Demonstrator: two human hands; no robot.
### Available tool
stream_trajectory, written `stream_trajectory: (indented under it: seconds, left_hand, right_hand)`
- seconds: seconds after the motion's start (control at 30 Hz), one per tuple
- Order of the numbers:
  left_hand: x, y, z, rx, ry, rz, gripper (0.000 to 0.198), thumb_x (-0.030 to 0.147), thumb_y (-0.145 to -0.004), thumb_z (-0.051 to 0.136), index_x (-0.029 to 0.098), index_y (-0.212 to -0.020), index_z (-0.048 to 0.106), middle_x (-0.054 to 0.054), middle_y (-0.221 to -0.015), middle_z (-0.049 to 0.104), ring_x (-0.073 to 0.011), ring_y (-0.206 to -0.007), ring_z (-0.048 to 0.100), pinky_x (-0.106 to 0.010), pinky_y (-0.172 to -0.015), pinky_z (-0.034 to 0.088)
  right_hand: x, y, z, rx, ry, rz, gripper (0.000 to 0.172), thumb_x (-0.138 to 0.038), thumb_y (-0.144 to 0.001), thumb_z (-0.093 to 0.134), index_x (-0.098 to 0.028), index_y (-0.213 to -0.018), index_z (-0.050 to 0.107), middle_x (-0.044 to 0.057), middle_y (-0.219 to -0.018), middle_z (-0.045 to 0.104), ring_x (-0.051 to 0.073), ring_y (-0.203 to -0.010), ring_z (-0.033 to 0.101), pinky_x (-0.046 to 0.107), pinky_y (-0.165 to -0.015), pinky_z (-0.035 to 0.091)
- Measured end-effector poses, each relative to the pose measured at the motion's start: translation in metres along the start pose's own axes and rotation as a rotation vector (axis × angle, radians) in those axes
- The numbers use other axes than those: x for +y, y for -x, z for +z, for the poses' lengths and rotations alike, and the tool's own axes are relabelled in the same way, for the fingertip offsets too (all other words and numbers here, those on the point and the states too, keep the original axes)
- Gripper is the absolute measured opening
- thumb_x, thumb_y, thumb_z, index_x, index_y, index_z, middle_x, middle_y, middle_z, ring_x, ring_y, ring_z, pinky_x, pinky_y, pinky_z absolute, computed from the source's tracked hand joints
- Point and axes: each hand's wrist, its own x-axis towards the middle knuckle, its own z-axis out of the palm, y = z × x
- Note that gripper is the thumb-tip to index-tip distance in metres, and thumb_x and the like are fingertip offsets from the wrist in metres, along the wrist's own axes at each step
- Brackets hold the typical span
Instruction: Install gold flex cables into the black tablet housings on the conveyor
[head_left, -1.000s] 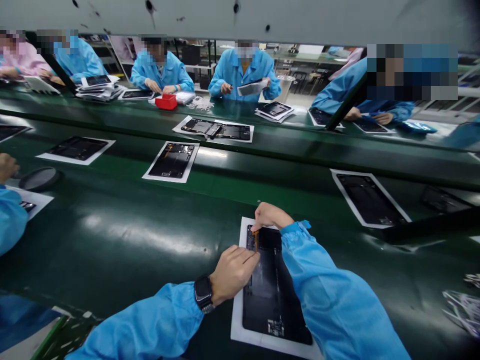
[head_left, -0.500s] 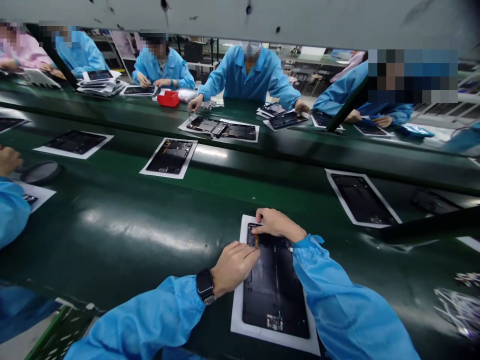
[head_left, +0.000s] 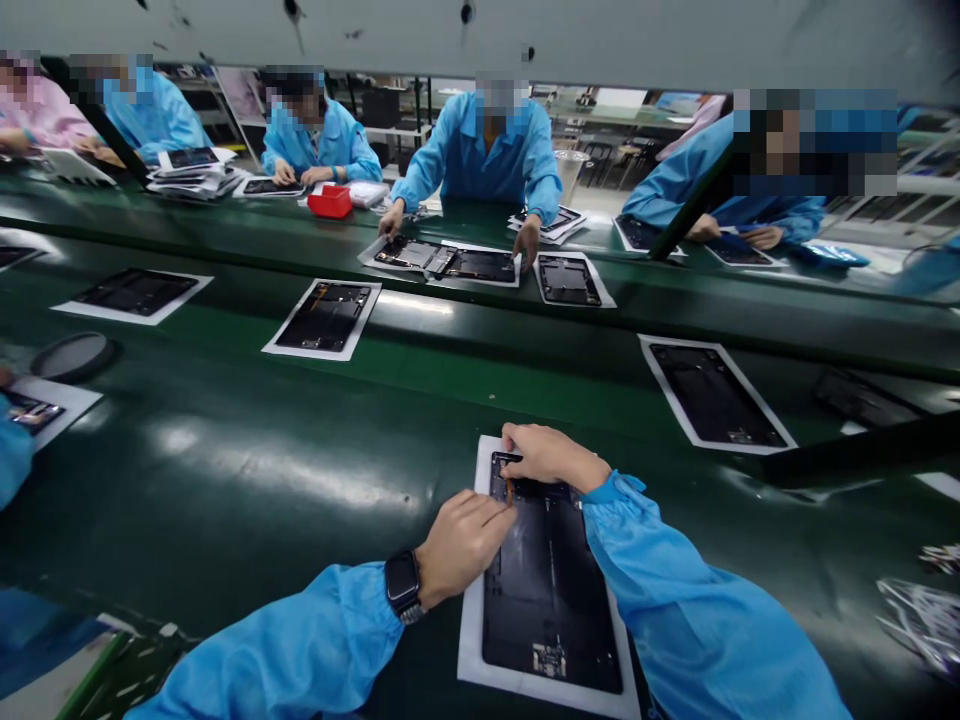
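Note:
A black tablet housing point(head_left: 555, 590) lies on a white sheet point(head_left: 474, 640) in front of me, its inner side up. A thin orange flex cable point(head_left: 510, 491) runs near its upper left corner. My left hand point(head_left: 466, 540), wearing a watch, is closed with its fingertips pinching the cable's lower end. Curled over the upper left of the housing, my right hand point(head_left: 551, 455) has its fingertips at the cable's upper end. The right hand's own fingers hide part of that grip.
More tablet housings on white sheets lie along the green bench, including one at centre left point(head_left: 322, 318) and one at right point(head_left: 716, 393). A round grey dish point(head_left: 71, 356) sits at left. White cables point(head_left: 919, 620) lie at right. Co-workers in blue sit opposite, by a red box point(head_left: 330, 201).
My hands keep nearly the same grip on the cable. Across the bench, a co-worker's hand has shifted toward the middle, and a housing on its sheet now lies flat beside it.

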Motion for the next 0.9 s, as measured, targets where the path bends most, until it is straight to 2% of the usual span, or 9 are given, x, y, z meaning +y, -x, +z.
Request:
stream_trajectory:
  seconds: [0.17,0.3,0.5,0.9]
  left_hand:
    - [0.003,-0.002,-0.004,-0.022,0.005,-0.012,0.014,0.012,-0.096,0.049,0.013,-0.104,0.060,-0.004,-0.093,0.069,-0.0166,-0.081,0.064,-0.031,-0.070,0.048]
    - [0.004,-0.001,-0.005,-0.030,-0.023,-0.045,0.016,0.011,-0.094,0.052,0.014,-0.105,0.062,-0.006,-0.106,0.068,-0.0183,-0.090,0.065,-0.030,-0.073,0.051]
    - [0.003,0.005,0.000,-0.028,-0.020,-0.005,0.016,0.012,-0.095,0.052,0.013,-0.107,0.063,-0.004,-0.110,0.070,-0.0185,-0.101,0.064,-0.032,-0.082,0.054]
    - [0.004,0.007,-0.002,-0.184,-0.068,0.045,0.020,0.011,-0.095,0.051,0.009,-0.110,0.064,-0.007,-0.119,0.067,-0.0221,-0.108,0.061,-0.034,-0.083,0.054]
  right_hand:
    - [0.008,0.006,0.019,0.127,-0.021,0.002,0.026,-0.036,-0.083,0.073,-0.023,-0.097,0.054,0.002,-0.095,0.064,0.019,-0.086,0.060,0.026,-0.064,0.031]
    - [0.013,0.009,0.028,0.211,-0.059,0.003,0.027,-0.037,-0.083,0.073,-0.022,-0.096,0.054,0.001,-0.091,0.063,0.018,-0.081,0.058,0.026,-0.064,0.030]
    - [0.017,0.007,0.025,0.195,-0.155,0.012,0.028,-0.038,-0.079,0.077,-0.023,-0.091,0.056,-0.002,-0.083,0.060,0.014,-0.069,0.054,0.024,-0.057,0.026]
    - [0.025,0.005,0.028,0.227,-0.192,0.001,0.031,-0.041,-0.077,0.079,-0.025,-0.087,0.054,-0.003,-0.082,0.062,0.016,-0.069,0.054,0.025,-0.057,0.025]
